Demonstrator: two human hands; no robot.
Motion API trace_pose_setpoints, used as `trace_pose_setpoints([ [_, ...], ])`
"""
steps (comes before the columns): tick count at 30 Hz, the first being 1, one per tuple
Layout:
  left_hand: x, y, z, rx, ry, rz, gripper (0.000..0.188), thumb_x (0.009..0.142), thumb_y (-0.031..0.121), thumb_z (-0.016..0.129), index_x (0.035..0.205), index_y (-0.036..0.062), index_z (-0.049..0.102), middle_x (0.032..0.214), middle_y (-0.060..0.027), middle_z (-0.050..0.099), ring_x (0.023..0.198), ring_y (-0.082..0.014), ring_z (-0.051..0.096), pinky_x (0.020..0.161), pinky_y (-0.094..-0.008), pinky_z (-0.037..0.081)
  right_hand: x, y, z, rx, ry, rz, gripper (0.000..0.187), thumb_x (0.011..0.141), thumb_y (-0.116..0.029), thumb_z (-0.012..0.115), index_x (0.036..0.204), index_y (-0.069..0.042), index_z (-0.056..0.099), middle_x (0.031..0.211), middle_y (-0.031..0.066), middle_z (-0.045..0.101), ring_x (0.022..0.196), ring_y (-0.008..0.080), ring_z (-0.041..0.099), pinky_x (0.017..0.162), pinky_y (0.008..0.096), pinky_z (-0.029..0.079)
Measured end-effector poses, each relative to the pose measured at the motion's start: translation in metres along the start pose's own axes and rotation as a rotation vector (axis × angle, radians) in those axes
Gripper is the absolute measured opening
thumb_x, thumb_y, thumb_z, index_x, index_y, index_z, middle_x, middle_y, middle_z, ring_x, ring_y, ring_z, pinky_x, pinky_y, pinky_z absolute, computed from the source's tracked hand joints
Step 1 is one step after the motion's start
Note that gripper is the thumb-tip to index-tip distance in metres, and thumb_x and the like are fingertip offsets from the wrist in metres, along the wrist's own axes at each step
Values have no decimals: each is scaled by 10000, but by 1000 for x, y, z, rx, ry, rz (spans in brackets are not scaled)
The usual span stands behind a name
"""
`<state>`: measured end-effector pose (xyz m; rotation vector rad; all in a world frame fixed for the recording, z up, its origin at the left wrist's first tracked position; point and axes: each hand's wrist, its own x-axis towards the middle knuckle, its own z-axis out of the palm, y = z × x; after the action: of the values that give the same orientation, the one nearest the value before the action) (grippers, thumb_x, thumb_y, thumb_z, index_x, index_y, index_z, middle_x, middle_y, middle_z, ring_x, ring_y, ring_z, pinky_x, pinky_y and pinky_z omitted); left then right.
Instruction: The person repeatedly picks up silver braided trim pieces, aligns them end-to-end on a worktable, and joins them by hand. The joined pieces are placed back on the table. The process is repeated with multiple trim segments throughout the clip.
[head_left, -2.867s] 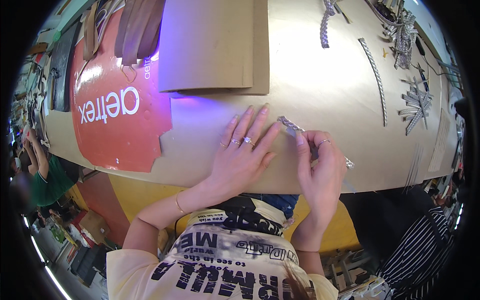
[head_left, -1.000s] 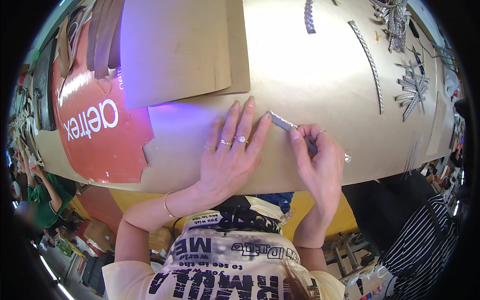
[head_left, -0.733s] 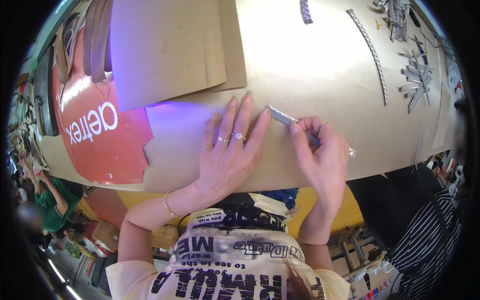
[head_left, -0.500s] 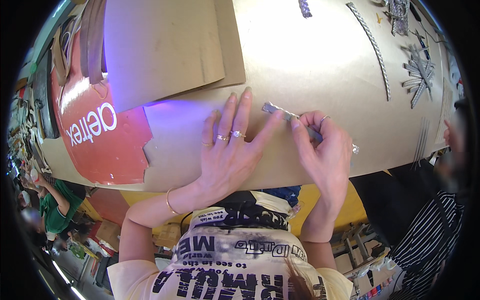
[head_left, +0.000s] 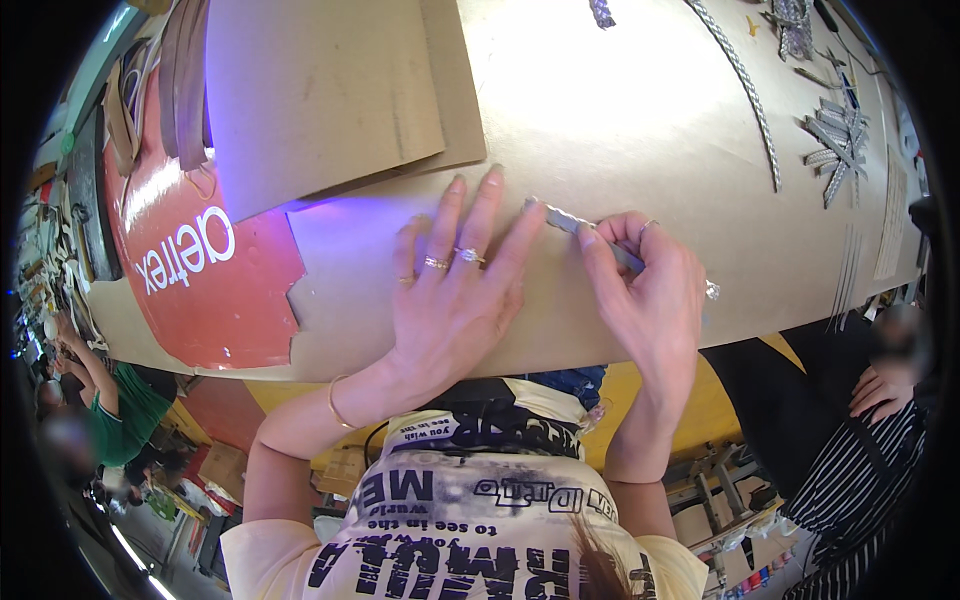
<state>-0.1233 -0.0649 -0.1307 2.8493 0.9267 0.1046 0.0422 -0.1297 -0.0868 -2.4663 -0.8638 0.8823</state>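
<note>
A short silvery-grey braided strip [head_left: 568, 221] lies slantwise on the brown table covering. My right hand [head_left: 652, 290] pinches it near its middle between thumb and fingers, palm over its lower right part; a frayed, shiny end shows beyond that hand. My left hand [head_left: 455, 295] rests flat with fingers spread, its index fingertip on the strip's upper left end. Rings sit on the left fingers.
A brown board [head_left: 330, 90] and a torn red sheet [head_left: 220, 270] lie at the left. Braided strips [head_left: 838, 140] are heaped at the far right, near a long braid [head_left: 740, 75] and thin rods [head_left: 848, 275]. A person in stripes [head_left: 870, 470] is at the right.
My left index finger has slid leftward along the strip to its end. My right fingertips have shifted slightly up and left. The person's hand at the right has dropped lower.
</note>
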Motion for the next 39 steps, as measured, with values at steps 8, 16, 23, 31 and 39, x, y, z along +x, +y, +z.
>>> trace_pose_setpoints([
  [8,-6,6,0,15,87,99,639,840,277,647,1436,113,487,1514,-103,425,1383,-280,408,1121,-460,295,2,-1,0,4,-9,13,236,857,-280,665,813,-52,710,542,90,605,505,259,613,547,370,461],
  [16,0,20,11,-245,-79,138,666,850,163,603,1470,17,408,1545,-134,384,1434,-258,361,1183,-413,258,-7,19,-2,126,66,-34,218,869,-240,689,808,-31,695,572,100,612,482,235,579,532,354,450],
  [23,-1,22,9,-214,-109,121,673,847,162,602,1476,29,405,1550,-130,374,1432,-257,362,1183,-415,257,-7,31,-21,146,-28,74,216,887,-187,706,843,21,669,657,33,616,591,80,532,563,247,429],
  [31,1,25,5,-245,-156,100,695,848,83,593,1506,84,370,1562,-156,326,1435,-324,337,1173,-478,262,-6,26,-19,91,-6,85,211,869,-201,712,833,5,680,636,37,613,573,87,538,553,257,436],
  [39,5,40,5,-42,-103,132,647,872,118,558,1496,229,429,1516,-271,355,1384,-398,399,1159,-504,296,-8,31,-23,36,-19,67,228,862,-196,722,820,21,669,626,31,595,570,79,526,545,245,430],
])
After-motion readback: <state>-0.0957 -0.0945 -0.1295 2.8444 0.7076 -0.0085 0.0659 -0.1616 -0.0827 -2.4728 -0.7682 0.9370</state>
